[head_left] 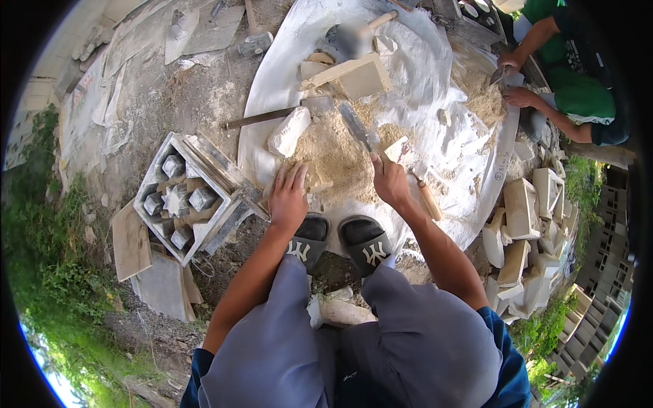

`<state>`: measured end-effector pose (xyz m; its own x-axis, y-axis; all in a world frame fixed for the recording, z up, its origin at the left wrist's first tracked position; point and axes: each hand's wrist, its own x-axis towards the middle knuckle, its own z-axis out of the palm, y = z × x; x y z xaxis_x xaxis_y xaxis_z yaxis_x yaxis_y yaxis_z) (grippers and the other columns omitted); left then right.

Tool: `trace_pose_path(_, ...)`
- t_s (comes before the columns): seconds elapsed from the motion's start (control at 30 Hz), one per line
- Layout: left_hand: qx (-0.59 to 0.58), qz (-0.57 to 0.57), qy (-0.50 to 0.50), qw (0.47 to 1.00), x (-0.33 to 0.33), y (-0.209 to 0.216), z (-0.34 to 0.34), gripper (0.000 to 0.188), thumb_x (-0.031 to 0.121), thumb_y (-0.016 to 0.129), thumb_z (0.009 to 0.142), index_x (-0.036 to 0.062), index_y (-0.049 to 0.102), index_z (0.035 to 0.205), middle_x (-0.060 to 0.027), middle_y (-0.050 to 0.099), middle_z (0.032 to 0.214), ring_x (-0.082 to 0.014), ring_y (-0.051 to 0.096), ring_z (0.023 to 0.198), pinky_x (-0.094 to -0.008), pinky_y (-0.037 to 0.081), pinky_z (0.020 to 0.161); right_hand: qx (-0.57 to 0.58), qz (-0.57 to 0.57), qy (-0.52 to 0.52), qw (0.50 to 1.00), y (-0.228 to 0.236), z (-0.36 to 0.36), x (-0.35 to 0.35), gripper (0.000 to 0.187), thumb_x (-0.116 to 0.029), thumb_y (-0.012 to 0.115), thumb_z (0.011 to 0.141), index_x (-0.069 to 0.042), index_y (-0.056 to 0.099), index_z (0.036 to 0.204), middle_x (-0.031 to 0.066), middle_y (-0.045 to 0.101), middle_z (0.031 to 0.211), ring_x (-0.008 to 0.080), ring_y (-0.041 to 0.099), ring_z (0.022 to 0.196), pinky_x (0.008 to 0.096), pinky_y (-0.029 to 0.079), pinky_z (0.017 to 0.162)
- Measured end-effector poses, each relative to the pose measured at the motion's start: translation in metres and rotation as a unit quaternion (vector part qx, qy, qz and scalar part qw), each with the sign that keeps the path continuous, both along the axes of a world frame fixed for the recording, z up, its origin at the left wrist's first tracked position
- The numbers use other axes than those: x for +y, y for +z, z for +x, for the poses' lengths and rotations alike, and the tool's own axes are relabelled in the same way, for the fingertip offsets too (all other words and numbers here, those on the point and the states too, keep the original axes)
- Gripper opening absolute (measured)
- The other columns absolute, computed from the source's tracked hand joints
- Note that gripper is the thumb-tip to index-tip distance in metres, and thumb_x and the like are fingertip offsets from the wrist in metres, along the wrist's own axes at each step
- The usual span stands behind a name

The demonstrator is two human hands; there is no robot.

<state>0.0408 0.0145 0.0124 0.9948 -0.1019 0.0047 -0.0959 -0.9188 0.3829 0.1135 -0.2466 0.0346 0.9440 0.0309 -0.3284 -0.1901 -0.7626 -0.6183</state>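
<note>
My left hand (289,195) lies palm down with its fingers stretched out, beside the pale sandy powder (340,160) and below a whitish rough stone chunk (290,131). Nothing shows in its grasp. My right hand (392,181) is closed round the handle end of a trowel (354,124), whose long, flat grey blade points away over the powder. Just right of that hand lies a tool with a wooden handle (429,200). A hatchet-like tool (316,105) with a dark handle rests beyond the stone chunk. Both my hands are above my dark sandals (366,239).
Under the powder spreads a white sheet (425,75), with a cream block (360,76) on it. At left sits a mould (178,197) with a star-shaped centre. Cream blocks (524,211) are piled at right. A co-worker's hands (515,78) hold a metal tool at upper right.
</note>
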Motion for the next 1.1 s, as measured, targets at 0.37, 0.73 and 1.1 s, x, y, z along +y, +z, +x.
trace_pose_path(0.37,-0.008,0.007,-0.023,1.0,-0.001,0.001,0.005,0.08,0.006,0.079,0.076,0.0124,0.049,0.15,-0.0067,0.05,0.154,-0.0353,0.043,0.145,-0.0464,0.037,0.119,0.039,-0.01,0.017,0.999,-0.003,0.002,0.0,0.061,-0.044,0.041,0.109,0.006,0.067,0.087,0.0379,0.064,0.081,0.0566,0.063,0.084,0.0601,0.049,0.077)
trace_pose_path(0.73,-0.02,0.01,-0.052,0.998,-0.005,0.025,0.003,0.069,0.028,0.068,0.089,0.0023,0.047,0.15,-0.0168,0.044,0.156,-0.0418,0.033,0.149,-0.053,0.028,0.123,-0.002,0.039,0.031,0.999,0.017,-0.001,0.014,0.057,-0.044,0.043,0.109,0.006,0.066,0.095,0.0381,0.064,0.083,0.0567,0.063,0.086,0.0604,0.048,0.079)
trace_pose_path(1.1,-0.06,0.0,0.096,0.994,0.007,0.031,0.087,0.072,0.032,0.074,0.09,0.0076,0.045,0.151,-0.0186,0.048,0.151,-0.044,0.039,0.142,-0.0521,0.034,0.118,0.034,-0.021,0.046,0.998,-0.054,0.009,-0.001,0.065,-0.051,0.042,0.107,0.007,0.065,0.09,0.0394,0.065,0.085,0.0588,0.064,0.085,0.0626,0.05,0.079)
